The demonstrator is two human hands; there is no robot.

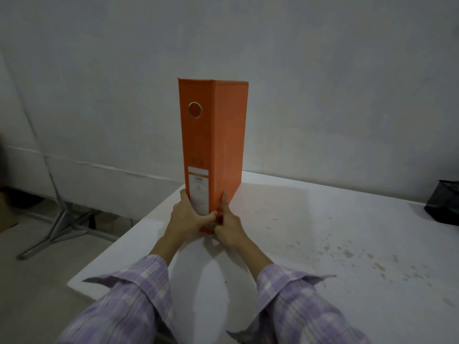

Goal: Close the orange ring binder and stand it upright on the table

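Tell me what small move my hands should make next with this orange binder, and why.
Probably ease both hands off gently, one after the other. The orange cardboard ring binder already looks closed and stands upright on the white table, spine towards you. The left hand and right hand clasp only its bottom end, so a slow release would show whether it stands by itself near the table's left edge.

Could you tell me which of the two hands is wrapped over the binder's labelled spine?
The left hand: it covers the white label on the orange ring binder, while the right hand presses the plain side cover.
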